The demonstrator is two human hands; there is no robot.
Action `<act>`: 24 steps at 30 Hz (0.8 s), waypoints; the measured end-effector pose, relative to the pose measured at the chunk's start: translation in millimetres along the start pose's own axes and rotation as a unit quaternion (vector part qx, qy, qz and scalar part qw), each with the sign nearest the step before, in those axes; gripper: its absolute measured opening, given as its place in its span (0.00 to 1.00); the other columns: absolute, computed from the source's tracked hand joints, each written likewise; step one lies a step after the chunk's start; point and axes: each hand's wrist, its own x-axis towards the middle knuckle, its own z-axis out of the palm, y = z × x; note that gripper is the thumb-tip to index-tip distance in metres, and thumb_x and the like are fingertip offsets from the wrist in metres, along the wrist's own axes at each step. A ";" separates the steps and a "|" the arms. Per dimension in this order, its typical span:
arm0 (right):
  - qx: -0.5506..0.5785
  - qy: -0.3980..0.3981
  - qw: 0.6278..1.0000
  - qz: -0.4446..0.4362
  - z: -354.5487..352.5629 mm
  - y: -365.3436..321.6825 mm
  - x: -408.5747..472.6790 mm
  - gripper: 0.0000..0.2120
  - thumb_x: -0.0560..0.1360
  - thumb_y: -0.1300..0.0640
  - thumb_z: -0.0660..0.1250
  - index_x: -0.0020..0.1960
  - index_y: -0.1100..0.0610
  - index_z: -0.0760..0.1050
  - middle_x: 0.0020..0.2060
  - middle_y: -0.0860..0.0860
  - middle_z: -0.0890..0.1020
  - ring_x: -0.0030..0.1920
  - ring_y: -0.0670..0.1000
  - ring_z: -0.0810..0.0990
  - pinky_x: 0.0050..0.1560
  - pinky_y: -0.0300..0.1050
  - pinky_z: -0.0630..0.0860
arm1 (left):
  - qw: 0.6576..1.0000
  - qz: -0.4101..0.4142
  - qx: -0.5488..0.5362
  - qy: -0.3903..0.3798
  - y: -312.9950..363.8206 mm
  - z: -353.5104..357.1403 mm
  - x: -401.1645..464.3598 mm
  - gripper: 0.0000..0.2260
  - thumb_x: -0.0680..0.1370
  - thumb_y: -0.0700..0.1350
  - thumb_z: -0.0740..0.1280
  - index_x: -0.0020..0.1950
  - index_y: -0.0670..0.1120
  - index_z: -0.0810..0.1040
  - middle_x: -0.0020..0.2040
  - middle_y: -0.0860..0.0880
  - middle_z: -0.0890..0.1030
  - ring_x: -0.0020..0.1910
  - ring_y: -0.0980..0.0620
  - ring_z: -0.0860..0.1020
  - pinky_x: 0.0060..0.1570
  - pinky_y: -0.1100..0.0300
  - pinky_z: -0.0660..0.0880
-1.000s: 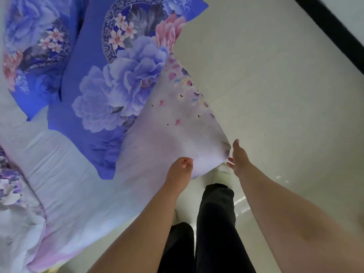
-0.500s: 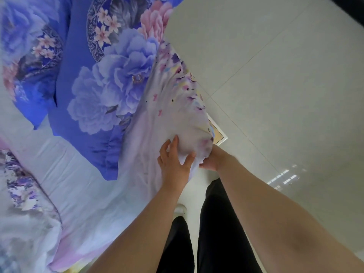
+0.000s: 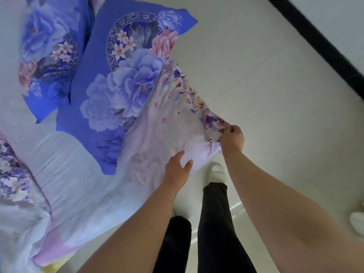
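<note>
A pale pink-and-white bed sheet (image 3: 169, 123) with small flower prints covers the bed corner in front of me. My right hand (image 3: 232, 139) pinches the sheet's flowered edge at the corner and lifts it away from the bed. My left hand (image 3: 177, 170) lies flat on the sheet just left of the corner, fingers spread and straight. Two blue pillows with large printed flowers lie on the bed, one (image 3: 128, 81) just beyond the corner and another (image 3: 49, 56) at the far left.
A bunched flowered quilt (image 3: 17, 184) lies at the left edge. White floor tiles (image 3: 275, 115) spread to the right, with a black skirting strip (image 3: 323, 48) along the wall. My dark trouser legs and a white slipper (image 3: 216, 170) stand below the corner.
My right hand has come out from beneath the corner and now pinches the sheet's edge, pulled out to the right. My left hand stays pressed on the sheet.
</note>
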 end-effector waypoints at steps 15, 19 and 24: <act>0.136 -0.299 0.945 0.008 34.1 -99.2 -106.1 0.03 0.76 0.64 0.62 0.46 0.59 0.74 0.37 0.55 0.76 0.36 0.51 0.74 0.37 0.42 0.72 | 0.989 0.040 -0.141 0.021 54.6 -66.1 -16.5 0.05 0.79 0.43 0.62 0.48 0.43 0.76 0.44 0.45 0.80 0.45 0.46 0.78 0.42 0.60 0.69; 0.058 -0.258 0.963 -0.040 52.7 -90.8 -106.8 0.09 0.76 0.68 0.55 0.47 0.65 0.74 0.34 0.59 0.69 0.34 0.49 0.68 0.35 0.40 0.64 | 0.975 0.012 -0.207 0.085 36.9 -112.1 -8.7 0.11 0.81 0.42 0.59 0.58 0.37 0.76 0.54 0.39 0.80 0.55 0.40 0.78 0.52 0.54 0.72; -0.114 -0.230 0.964 -0.076 81.1 -62.9 -104.8 0.09 0.73 0.65 0.62 0.39 0.55 0.66 0.33 0.48 0.67 0.33 0.47 0.65 0.33 0.33 0.63 | 0.962 0.049 -0.250 0.101 36.4 -165.0 -6.0 0.12 0.81 0.43 0.59 0.61 0.38 0.74 0.56 0.39 0.79 0.57 0.40 0.77 0.53 0.54 0.72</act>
